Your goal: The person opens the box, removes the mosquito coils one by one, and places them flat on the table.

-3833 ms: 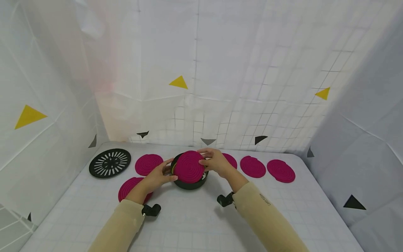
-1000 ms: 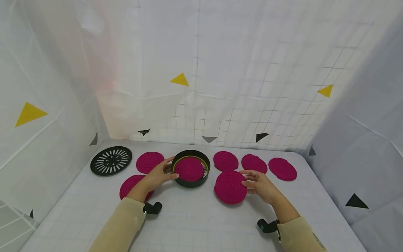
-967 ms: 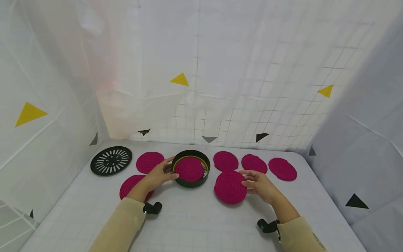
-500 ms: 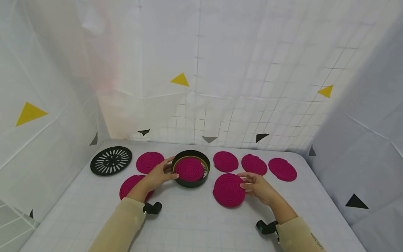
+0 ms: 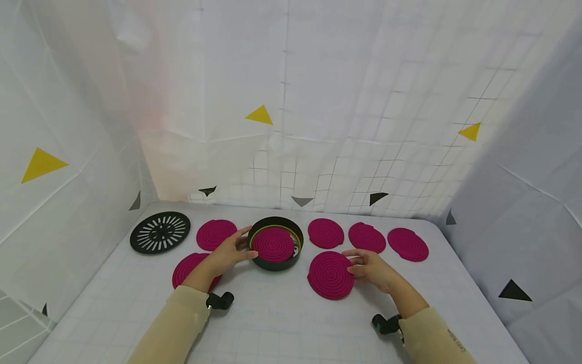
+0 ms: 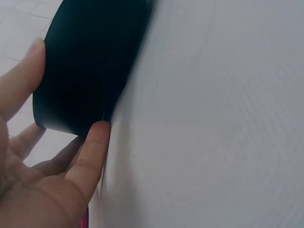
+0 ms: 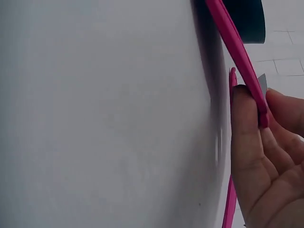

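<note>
A round black tin stands at the middle of the table, with a magenta mosquito coil lying inside. My left hand grips the tin's left wall; in the left wrist view the thumb and fingers touch its dark side. Right of the tin, my right hand pinches another mosquito coil by its right edge. The right wrist view shows this coil edge-on and tilted, held between thumb and fingers, its far end nearer the table.
Three mosquito coils lie in a row at the back right, the nearest coil beside the tin. Two more lie at left, one coil partly under my left forearm. A slotted black lid rests at the far left.
From over the tin, my right hand has moved right and toward me with a coil, lowering it slightly in the last second. A coil now shows inside the tin. The left hand stays put.
</note>
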The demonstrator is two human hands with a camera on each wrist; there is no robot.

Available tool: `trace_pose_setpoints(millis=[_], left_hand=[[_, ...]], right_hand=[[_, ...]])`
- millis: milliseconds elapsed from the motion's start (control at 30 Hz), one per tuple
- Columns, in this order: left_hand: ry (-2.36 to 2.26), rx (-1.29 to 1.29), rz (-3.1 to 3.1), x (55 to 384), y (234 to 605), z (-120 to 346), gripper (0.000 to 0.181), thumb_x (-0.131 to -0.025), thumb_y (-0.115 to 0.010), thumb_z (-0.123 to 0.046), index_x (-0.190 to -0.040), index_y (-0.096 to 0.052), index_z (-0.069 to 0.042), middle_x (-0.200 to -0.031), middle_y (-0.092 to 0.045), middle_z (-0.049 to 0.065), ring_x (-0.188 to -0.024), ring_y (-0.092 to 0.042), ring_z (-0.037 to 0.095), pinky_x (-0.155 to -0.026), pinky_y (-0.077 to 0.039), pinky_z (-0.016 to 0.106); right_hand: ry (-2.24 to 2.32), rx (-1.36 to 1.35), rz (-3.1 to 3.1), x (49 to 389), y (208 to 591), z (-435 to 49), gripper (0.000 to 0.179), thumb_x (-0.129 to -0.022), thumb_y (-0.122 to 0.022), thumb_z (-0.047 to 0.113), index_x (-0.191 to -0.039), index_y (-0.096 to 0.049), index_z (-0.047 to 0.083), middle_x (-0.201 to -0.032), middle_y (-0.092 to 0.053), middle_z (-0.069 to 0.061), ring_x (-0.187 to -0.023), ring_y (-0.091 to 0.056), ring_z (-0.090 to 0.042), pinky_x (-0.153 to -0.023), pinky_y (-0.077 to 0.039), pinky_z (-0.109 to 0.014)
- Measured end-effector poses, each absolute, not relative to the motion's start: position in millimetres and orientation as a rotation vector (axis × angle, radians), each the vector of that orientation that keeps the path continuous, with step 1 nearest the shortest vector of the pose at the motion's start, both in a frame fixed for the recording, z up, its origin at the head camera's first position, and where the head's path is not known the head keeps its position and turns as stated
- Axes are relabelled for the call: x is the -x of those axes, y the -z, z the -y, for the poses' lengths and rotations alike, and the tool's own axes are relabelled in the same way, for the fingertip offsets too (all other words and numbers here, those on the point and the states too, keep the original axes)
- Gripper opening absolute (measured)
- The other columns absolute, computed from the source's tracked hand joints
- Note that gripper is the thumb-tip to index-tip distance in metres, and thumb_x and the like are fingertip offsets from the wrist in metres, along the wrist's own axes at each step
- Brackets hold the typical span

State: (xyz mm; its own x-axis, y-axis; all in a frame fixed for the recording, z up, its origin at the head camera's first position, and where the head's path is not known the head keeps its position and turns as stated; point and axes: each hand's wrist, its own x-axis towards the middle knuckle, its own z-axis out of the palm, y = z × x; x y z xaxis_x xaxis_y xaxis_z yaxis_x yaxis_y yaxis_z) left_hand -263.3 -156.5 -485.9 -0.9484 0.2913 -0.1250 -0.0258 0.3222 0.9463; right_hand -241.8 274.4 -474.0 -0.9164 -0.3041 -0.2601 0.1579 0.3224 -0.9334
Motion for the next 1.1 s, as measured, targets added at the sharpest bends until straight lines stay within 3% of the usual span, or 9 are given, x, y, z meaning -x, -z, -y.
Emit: trace_pose_setpoints(millis=[533,1100], left_hand=[[-1.681,-0.272,-2.313,263,487,157,0.089,-0.087,-0.08,-0.025,-0.159,-0.026,-0.024,-0.156,-0.038,0.017,-0.145,-0.034,0.035,-0.113,-0.033,0.055],[-1.693,-0.238,-2.307,262,488,157,0.089,-0.086,-0.081,-0.026,-0.158,-0.029,-0.027,-0.156,-0.04,0.013,-0.145,-0.036,0.032,-0.112,-0.034,0.056]], right_hand=[[1.49,0.187,-2.261,253,478,-280,0.046,-0.089,-0.069,-0.004,-0.133,-0.057,-0.003,-0.119,-0.058,-0.019,-0.091,-0.064,-0.023,-0.077,-0.06,-0.04],[1.317,0.188,-2.471,249,475,-274,0.037,-0.089,-0.066,-0.007,-0.126,-0.063,-0.004,-0.109,-0.063,-0.014,-0.093,-0.064,-0.022,-0.077,-0.059,-0.036]])
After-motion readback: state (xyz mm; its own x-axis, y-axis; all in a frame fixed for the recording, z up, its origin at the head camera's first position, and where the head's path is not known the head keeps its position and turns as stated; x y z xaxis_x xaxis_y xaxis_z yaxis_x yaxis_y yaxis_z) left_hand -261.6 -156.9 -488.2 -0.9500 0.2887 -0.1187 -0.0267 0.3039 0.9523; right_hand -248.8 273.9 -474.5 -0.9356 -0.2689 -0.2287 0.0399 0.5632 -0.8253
